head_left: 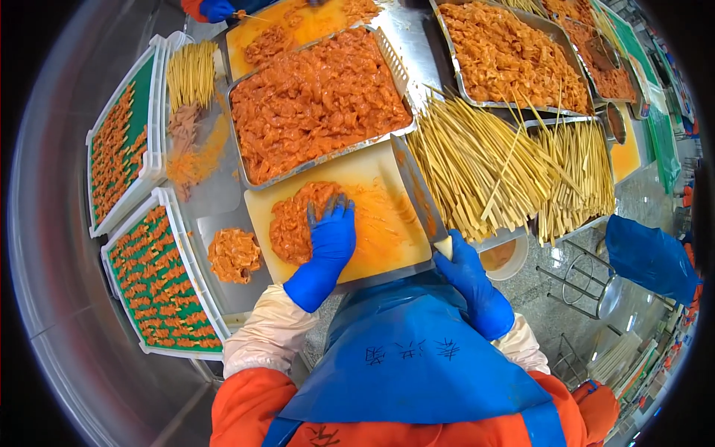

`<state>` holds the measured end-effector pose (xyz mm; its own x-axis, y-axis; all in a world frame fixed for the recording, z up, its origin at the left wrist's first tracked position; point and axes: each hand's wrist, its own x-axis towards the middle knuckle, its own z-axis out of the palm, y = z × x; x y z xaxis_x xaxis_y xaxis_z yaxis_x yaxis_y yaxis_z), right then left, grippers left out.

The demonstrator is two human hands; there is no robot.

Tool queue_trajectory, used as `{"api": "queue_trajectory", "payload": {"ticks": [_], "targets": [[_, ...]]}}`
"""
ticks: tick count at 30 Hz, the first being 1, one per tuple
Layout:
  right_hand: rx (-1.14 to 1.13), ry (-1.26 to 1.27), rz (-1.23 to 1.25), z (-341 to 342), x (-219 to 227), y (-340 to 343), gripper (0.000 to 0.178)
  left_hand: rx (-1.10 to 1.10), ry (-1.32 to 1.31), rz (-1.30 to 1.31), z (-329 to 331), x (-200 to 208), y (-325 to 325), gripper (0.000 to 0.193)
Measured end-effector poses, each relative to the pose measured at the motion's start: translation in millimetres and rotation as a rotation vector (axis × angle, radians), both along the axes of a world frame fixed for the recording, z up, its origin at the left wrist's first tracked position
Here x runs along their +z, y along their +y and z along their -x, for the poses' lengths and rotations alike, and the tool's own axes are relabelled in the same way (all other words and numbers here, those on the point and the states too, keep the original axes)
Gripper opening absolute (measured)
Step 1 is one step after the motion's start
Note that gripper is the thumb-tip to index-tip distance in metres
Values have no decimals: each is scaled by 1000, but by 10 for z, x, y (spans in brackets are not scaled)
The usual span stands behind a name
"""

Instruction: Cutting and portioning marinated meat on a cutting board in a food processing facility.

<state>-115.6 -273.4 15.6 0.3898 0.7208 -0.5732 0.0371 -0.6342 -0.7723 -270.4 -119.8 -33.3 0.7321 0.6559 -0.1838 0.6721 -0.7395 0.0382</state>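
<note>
My left hand [332, 242], in a blue glove, lies on a mound of orange marinated meat [292, 227] with its fingers stretched out over the pile. The meat sits on the left half of a pale cutting board [376, 257] smeared with orange marinade. At the board's right edge my right hand [468, 279], also gloved in blue, is closed around the pale handle of a long-bladed knife [417, 190]. Its smeared blade points away from me. Just beyond the board stands a metal tray [316, 97] heaped with the same meat.
Loose bamboo skewers [484, 164] are piled at the right, beside another meat tray [514, 56]. On the left are white trays [167, 279] of skewered meat, a small meat heap [233, 255] and a skewer bundle [191, 74]. A co-worker's gloved hand [217, 10] holds a skewer at the far side.
</note>
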Motion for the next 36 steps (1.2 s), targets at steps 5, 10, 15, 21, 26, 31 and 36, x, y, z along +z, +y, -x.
{"api": "queue_trajectory", "payload": {"ticks": [5,10,15,21,26,31,36], "targets": [[-15,-31,23,-55,81,12,25,141,-614,131,-544,323,892,36],[19,-85,-14,-87,3,-47,35,379,-351,-54,-1157,83,1479,49],[48,-243,-78,-110,-78,-144,34,379,-453,102,-1062,-124,1716,50],[-102,-31,4,-144,-67,-123,28,169,-731,508,-684,401,999,44],[-37,-44,-84,-82,-62,-1,28,-126,-224,479,-389,213,-125,54],[48,-76,-32,-1,-132,-92,27,82,-544,223,-260,50,-353,63],[165,-262,4,122,-171,-200,30,20,-346,357,-267,-224,-355,60]]}}
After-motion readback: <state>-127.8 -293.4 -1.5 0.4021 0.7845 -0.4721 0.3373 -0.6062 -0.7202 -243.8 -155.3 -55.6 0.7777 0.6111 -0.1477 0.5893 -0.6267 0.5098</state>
